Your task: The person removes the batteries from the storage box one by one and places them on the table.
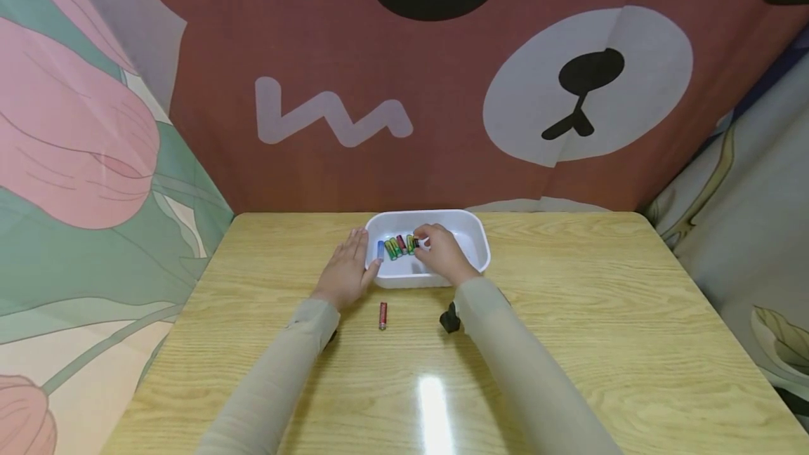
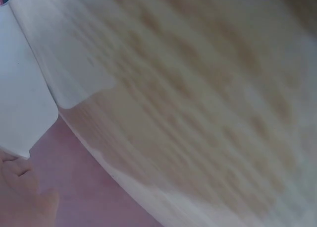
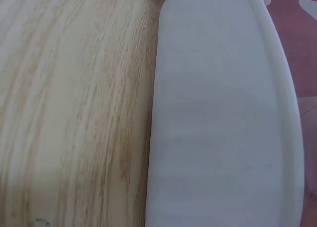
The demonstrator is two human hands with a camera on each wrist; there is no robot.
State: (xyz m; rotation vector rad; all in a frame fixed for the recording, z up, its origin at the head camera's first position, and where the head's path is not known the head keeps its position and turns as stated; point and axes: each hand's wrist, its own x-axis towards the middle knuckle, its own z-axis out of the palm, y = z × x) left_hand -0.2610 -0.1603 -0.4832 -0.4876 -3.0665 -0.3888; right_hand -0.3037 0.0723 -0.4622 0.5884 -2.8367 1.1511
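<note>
A white plastic tray [image 1: 411, 281] stands near the back of the table, its wall [image 3: 218, 113] filling much of the right wrist view. Inside, batteries lie side by side: a blue one [image 1: 380, 250], several green ones [image 1: 392, 249] and a red one [image 1: 401, 244]. My right hand [image 1: 445, 256] reaches into the tray and pinches a dark-looking battery [image 1: 417, 243] at the right end of the row, mostly hidden by the fingers. With fingers extended, my left hand [image 1: 344, 269] rests against the tray's left side, thumb by the front corner. Another red battery [image 1: 383, 316] lies on the table before the tray.
The wooden table [image 1: 253, 343] ends at a hanging cloth [image 1: 379, 174] just behind the tray. A small black object [image 1: 449, 319] shows beside the right sleeve, apparently part of the wrist gear. Light reflects off the tabletop near the front.
</note>
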